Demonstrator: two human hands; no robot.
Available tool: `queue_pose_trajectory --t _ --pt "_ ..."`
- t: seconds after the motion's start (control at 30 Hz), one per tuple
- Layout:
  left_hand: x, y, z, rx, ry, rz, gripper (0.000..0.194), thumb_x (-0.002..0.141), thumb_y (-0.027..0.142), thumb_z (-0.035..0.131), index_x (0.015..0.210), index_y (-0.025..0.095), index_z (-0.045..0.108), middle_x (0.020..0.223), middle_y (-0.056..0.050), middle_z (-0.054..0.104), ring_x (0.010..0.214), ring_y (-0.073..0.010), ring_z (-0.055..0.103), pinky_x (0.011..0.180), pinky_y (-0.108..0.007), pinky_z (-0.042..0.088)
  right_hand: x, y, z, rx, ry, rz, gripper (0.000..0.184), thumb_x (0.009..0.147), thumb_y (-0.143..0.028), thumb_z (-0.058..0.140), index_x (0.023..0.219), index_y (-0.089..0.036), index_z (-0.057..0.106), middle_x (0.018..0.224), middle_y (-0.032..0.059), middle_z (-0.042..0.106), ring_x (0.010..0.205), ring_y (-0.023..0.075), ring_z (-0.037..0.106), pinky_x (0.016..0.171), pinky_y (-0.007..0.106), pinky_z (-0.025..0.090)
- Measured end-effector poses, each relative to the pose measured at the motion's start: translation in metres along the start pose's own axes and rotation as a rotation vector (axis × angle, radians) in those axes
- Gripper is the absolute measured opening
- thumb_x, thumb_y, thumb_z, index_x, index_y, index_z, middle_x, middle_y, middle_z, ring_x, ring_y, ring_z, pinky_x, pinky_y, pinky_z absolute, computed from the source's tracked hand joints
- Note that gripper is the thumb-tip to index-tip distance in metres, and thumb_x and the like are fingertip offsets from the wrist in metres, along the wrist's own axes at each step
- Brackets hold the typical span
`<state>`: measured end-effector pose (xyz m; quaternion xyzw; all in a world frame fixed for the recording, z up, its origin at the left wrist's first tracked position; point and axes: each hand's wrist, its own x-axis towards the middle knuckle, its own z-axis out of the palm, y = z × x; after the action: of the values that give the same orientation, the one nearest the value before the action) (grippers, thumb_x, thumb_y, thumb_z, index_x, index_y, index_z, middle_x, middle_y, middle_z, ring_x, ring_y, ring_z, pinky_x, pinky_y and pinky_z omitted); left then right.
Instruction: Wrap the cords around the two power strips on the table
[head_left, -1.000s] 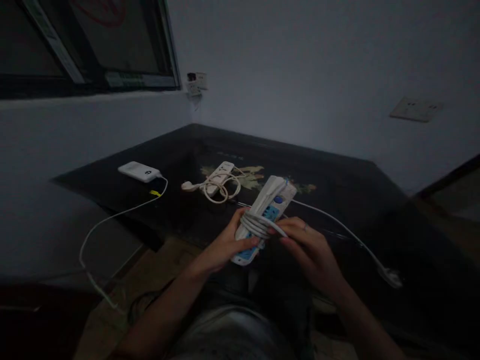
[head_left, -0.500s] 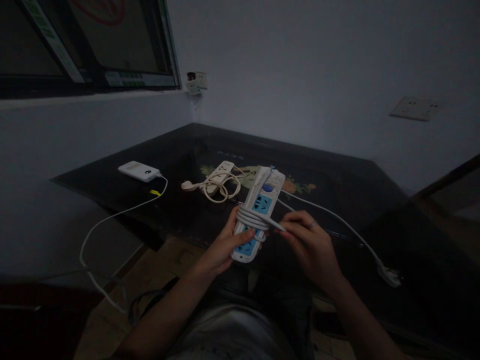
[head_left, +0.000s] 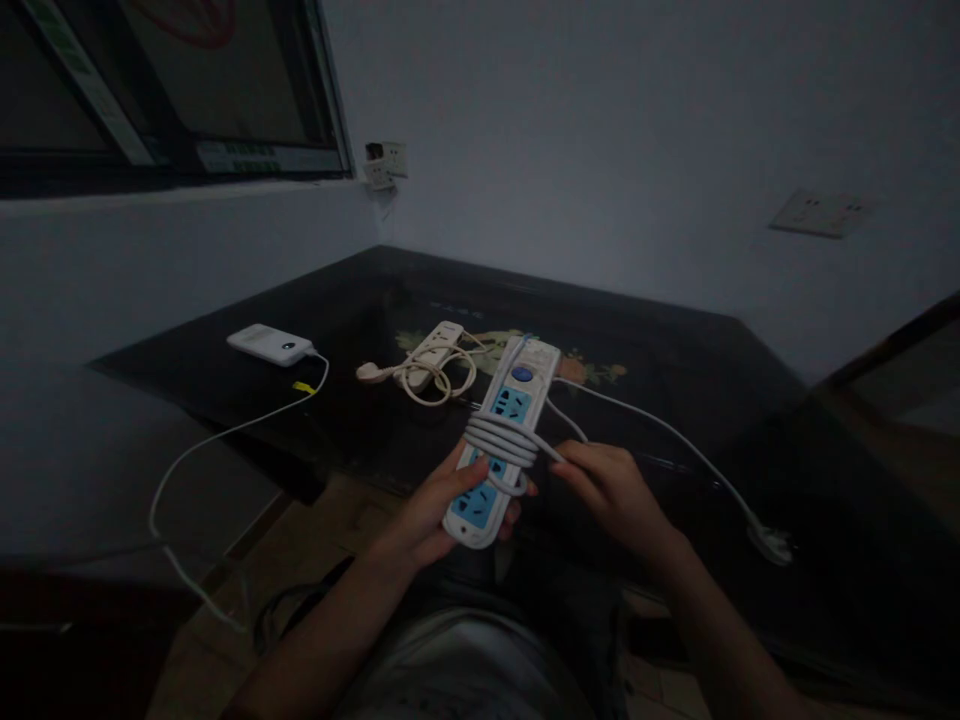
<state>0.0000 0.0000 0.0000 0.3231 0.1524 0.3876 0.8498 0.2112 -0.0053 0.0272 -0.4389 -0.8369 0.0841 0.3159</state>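
— Two hands in view. What does each one hold?
— Left hand [head_left: 436,508]: grip closed around the lower part of the white power strip [head_left: 540,360], thumb across its blue socket face, fingertips showing at the opposite edge. Right hand [head_left: 613,487]: grip narrow, grey cord [head_left: 501,440] pinched between thumb and fingers, just to the right of the strip.
— Position of the strip?
— Held at the near side of the black table [head_left: 660,345], tilted, its end with the blue button [head_left: 523,374] pointing away from the person. Cord wound in several side-by-side turns around the middle; one length runs from the turns to the right hand.
— Other lengths of cord?
— Two, seen beyond the strip's right edge. One short stretch reaches the right hand's fingers; the other crosses the table to a plug [head_left: 771,545] on the right side.
— Objects to the left?
— Smaller white strip [head_left: 450,332], lying on the table, its cream cord [head_left: 429,403] looped over it, plug [head_left: 370,373] at the left. Farther left, a flat white device [head_left: 268,344] with a white cable [head_left: 217,436] hanging over the table edge. Yellow tag [head_left: 304,388] next to that cable.
— Surroundings?
— Floral pattern [head_left: 592,372] on the tabletop; wall socket plate [head_left: 821,214] at right; more sockets [head_left: 386,165] near the window. Lighting dim; markings on the device illegible.
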Motion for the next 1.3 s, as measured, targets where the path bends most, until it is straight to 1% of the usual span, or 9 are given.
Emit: queue_pose_trajectory --t 0.17,0.3,0.43,0.57,0.73,0.83,0.93,1.07,1.3 --pt "0.003 0.0 -0.005 0.023 0.004 -0.009 0.042 0.08 0.044 0.066 0.102 0.009 0.061 0.092 -0.016 0.072 0.066 -0.0203 0.069 0.054 -0.027 0.055 -0.004 -0.005 -0.009 0.248 -0.141 0.038 0.036 0.099 -0.035 0.036 0.083 -0.017 0.063 0.067 0.0011 0.064 0.061 0.0115 0.059 0.057 0.02 0.042" --pt "0.01 -0.006 -0.015 0.054 0.049 -0.041 0.045 0.074 0.046 0.072 0.095 0.007 0.065 0.089 -0.017 0.074 0.069 -0.0225 0.071 0.061 -0.029 0.058 -0.007 -0.015 -0.017 0.256 -0.184 -0.037 0.03 0.099 -0.031 0.039 0.094 -0.018 0.066 0.087 0.0048 0.072 0.076 0.0138 0.065 0.069 0.023 0.045" --pt "0.012 -0.009 -0.023 0.094 0.073 -0.066 0.046 0.07 0.044 0.076 0.093 0.006 0.066 0.087 -0.018 0.074 0.072 -0.0238 0.072 0.066 -0.03 0.058 -0.007 -0.021 -0.025 0.164 -0.204 -0.081 0.028 0.098 -0.029 0.04 0.098 -0.019 0.066 0.089 0.0057 0.073 0.077 0.0147 0.066 0.07 0.025 0.045" --pt "0.008 -0.006 -0.023 0.066 0.059 -0.054 0.045 0.072 0.043 0.075 0.097 0.006 0.066 0.087 -0.017 0.074 0.075 -0.0232 0.072 0.068 -0.029 0.058 -0.007 -0.015 -0.027 -0.008 -0.15 -0.118 0.03 0.099 -0.03 0.039 0.096 -0.019 0.067 0.082 0.0052 0.073 0.071 0.015 0.066 0.064 0.026 0.044" --pt "0.003 -0.005 -0.021 0.045 0.033 -0.048 0.045 0.073 0.044 0.074 0.097 0.006 0.066 0.084 -0.017 0.074 0.065 -0.0202 0.071 0.061 -0.026 0.056 -0.009 -0.007 -0.02 -0.248 -0.02 -0.149 0.03 0.098 -0.027 0.041 0.091 -0.017 0.069 0.075 0.0052 0.072 0.065 0.015 0.065 0.061 0.026 0.043" --pt "0.002 -0.003 -0.019 0.043 0.004 -0.026 0.047 0.073 0.045 0.074 0.099 0.006 0.066 0.085 -0.017 0.074 0.064 -0.0207 0.07 0.059 -0.026 0.056 -0.012 -0.011 -0.017 -0.347 0.085 -0.205 0.027 0.097 -0.024 0.043 0.094 -0.017 0.069 0.067 0.0032 0.068 0.06 0.0128 0.061 0.058 0.025 0.04" --pt "0.001 0.0 -0.016 0.09 0.053 0.014 0.047 0.072 0.043 0.075 0.098 0.006 0.067 0.085 -0.017 0.074 0.064 -0.0204 0.07 0.06 -0.026 0.056 -0.016 -0.02 -0.017 -0.452 0.155 -0.257 0.027 0.097 -0.022 0.044 0.09 -0.015 0.069 0.058 0.0017 0.063 0.053 0.0118 0.054 0.053 0.026 0.034" --pt "0.001 0.005 -0.014 0.167 0.121 0.067 0.044 0.069 0.039 0.078 0.097 0.007 0.068 0.086 -0.016 0.075 0.067 -0.0205 0.071 0.063 -0.027 0.056 -0.019 -0.026 -0.016 -0.514 0.186 -0.294 0.028 0.098 -0.021 0.043 0.089 -0.015 0.068 0.055 0.0008 0.059 0.051 0.0112 0.048 0.052 0.027 0.029" --pt "-0.005 0.005 -0.013 0.076 -0.028 0.019 0.046 0.07 0.044 0.076 0.095 0.006 0.068 0.082 -0.015 0.074 0.061 -0.0193 0.069 0.056 -0.024 0.054 -0.015 -0.024 -0.015 -0.467 0.22 -0.264 0.025 0.097 -0.02 0.044 0.092 -0.018 0.068 0.057 0.0003 0.06 0.052 0.0114 0.047 0.053 0.028 0.029"
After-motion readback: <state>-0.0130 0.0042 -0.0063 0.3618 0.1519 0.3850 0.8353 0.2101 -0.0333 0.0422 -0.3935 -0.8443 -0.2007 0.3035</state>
